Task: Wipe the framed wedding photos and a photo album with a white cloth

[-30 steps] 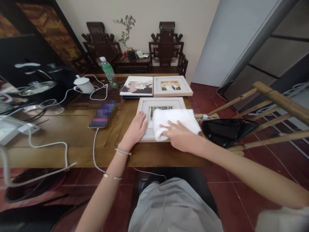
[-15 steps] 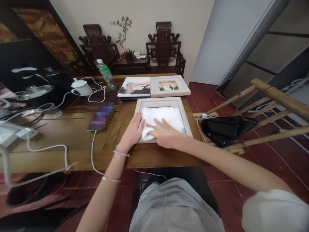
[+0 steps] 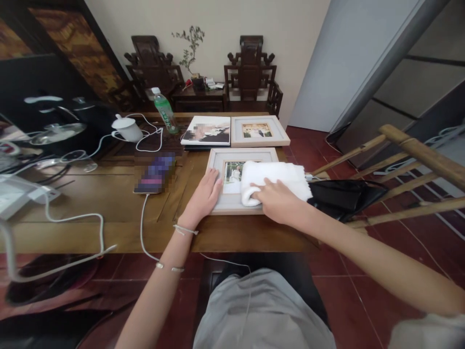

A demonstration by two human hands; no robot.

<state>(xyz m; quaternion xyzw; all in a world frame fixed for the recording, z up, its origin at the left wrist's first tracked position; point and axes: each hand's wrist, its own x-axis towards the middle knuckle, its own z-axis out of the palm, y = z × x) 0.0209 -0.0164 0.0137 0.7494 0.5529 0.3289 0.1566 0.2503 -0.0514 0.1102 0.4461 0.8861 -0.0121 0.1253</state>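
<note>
A picture frame [image 3: 215, 201] with a pale wooden border lies flat near the table's front edge, a photo showing in its left part. My left hand [image 3: 205, 192] rests along the frame's left side, fingers stretched out and lying on the border. A folded white cloth [image 3: 286, 172] covers the right half of the frame and hangs past its right side. My right hand [image 3: 278, 199] presses on this cloth, its fingers on top and the thumb side at the rolled fold. Beneath the cloth, the frame's right border is hidden.
Behind lie another framed photo [image 3: 274, 138] and a white-edged photo panel [image 3: 207, 138]. To the left are a phone [image 3: 155, 174] on a cable, a green-labelled bottle [image 3: 165, 112], a lidded white cup [image 3: 128, 130] and cables. A black bag [image 3: 337, 196] sits on a bamboo chair [image 3: 417, 145] at right.
My right hand has slid the white cloth to the right across the frame, uncovering the photo at left. The left hand stays at the frame's left side.
</note>
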